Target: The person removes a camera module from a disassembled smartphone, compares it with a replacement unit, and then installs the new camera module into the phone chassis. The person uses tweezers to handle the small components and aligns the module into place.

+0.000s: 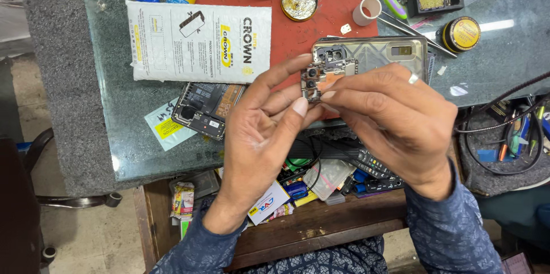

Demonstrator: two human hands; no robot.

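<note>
We held a small camera module board between both hands, raised above the counter. Our left hand pinched the board's lower left edge, thumb and fingers closed on it. Our right hand came in from the right, its fingertips pressed together on the board's right side; a ring showed on one finger. The two hands met at the board, so neither was nearer than the other. The board's long axis ran roughly up and down in the view, lenses facing us.

Directly behind the board, touching the right hand's far side in the view, lay an opened phone frame on a red mat, its long axis running left to right. To the left lay a second opened phone, beside a white padded packet. Further out stood a round foil-lined tin, a white tape roll, tweezers and a yellow-lidded tin. An open drawer of small parts sat below the hands
</note>
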